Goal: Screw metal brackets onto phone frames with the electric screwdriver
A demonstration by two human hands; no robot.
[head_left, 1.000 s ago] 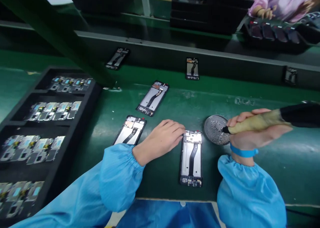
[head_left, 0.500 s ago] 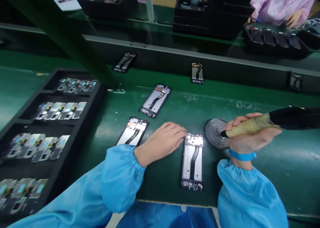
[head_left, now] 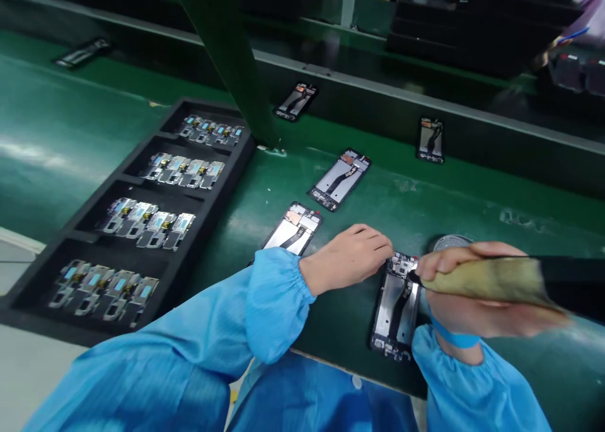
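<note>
A phone frame (head_left: pixel 396 312) with a bare circuit board at its top and a dark flex cable lies face down on the green bench in front of me. My left hand (head_left: pixel 352 255) has its fingers bent together at the top left corner of that frame, holding it there. In my right hand (head_left: pixel 477 287) is an electric screwdriver (head_left: pixel 496 284), its grip wrapped in worn yellowish material. The dark tip is at the upper right part of the frame, near the board. Behind the right hand, a round dimpled metal screw dish (head_left: pixel 450 241) is partly hidden.
Left of my arm stands a black tray (head_left: pixel 208 224) with rows of circuit boards. Two phone frames, one (head_left: pixel 340 178) behind the other (head_left: pixel 293 227), lie left of centre. Others lie farther back along the bench. A green post (head_left: pixel 231 60) rises behind the tray.
My right hand has brought the screwdriver from the screw dish leftward onto the phone frame. My left hand stays at the frame's corner. The view has turned left.
</note>
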